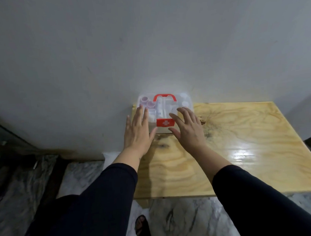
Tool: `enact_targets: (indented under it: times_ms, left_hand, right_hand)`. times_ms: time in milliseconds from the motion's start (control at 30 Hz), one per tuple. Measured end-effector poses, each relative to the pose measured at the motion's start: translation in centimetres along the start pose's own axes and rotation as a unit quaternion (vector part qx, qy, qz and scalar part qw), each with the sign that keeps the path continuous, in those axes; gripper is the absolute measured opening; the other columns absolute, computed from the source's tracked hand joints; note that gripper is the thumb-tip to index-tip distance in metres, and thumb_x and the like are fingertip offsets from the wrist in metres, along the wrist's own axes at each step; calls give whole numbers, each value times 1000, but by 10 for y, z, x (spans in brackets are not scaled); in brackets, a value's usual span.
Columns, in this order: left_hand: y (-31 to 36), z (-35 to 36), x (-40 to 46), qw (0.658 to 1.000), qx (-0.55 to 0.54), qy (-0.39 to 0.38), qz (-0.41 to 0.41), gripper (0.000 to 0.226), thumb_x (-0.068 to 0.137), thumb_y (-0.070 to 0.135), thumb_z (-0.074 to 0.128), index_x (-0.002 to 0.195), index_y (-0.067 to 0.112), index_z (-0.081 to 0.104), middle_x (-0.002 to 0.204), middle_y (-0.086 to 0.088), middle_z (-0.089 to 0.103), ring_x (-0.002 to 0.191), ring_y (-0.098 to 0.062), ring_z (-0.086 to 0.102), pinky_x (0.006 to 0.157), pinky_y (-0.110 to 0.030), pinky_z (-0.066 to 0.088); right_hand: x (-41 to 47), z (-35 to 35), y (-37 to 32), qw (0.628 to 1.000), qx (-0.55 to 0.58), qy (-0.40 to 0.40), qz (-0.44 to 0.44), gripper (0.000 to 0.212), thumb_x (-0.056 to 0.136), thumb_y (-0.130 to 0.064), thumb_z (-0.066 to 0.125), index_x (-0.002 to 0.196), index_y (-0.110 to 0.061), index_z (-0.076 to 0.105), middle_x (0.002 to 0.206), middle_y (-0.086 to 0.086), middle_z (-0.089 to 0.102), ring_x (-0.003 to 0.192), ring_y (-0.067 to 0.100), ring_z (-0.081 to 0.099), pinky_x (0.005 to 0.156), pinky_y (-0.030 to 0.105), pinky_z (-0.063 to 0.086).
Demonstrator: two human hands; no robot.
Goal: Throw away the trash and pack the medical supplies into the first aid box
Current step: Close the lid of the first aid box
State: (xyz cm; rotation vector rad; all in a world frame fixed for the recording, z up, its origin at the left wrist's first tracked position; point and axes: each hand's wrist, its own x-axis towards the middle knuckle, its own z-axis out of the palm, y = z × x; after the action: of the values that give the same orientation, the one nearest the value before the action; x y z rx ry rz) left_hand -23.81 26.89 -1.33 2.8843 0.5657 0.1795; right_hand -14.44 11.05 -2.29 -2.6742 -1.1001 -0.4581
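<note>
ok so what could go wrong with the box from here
The box sits at the table's far left corner against the wall, so a sideways push from the right hand could tip it off that edge. The left hand already overhangs the edge. Whether the red latch is fastened can't be told; lifting might spill it.

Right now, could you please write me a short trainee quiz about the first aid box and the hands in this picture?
1. True or false: the first aid box has its lid on.
2. What colour is the handle? A red, B blue, C green.
3. Where on the wooden table does the box sit?

Key:
1. True; supplies show through the clear lid.
2. A.
3. At the far left corner, against the wall, with the left hand and the right hand open and spread at either side.
</note>
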Motion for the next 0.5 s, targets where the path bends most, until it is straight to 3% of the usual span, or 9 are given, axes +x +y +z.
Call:
enact_targets:
  times_ms: [100, 233, 500]
  left_hand:
    - [3, -3, 22, 997, 39, -15, 61, 76, 99, 52, 29, 154, 14, -7, 163, -3, -11, 150, -18, -10, 123, -44, 0]
    - [5, -1, 47, 991, 81, -55, 91, 78, 99, 51, 32, 154, 14, -7, 163, -4, -10, 150, -19, -10, 123, -44, 0]
    - [7, 12, 76, 989, 116, -39, 85, 75, 101, 45, 32, 153, 12, -10, 163, -5, -14, 150, -21, -12, 123, -43, -3]
  right_hand:
    - [16, 0, 5, 998, -5, -57, -12, 62, 91, -41, 53, 144, -16, 35, 154, 15, 29, 145, 33, 22, 117, 51, 23]
    - [33, 8, 12, 990, -15, -138, -9, 74, 94, -48, 40, 151, -16, 4, 161, 12, 1, 148, 29, -5, 119, 50, 0]
    - [63, 20, 30, 987, -27, -155, -20, 75, 94, -48, 40, 151, -20, 2, 161, 9, -3, 148, 27, -10, 112, 45, -11]
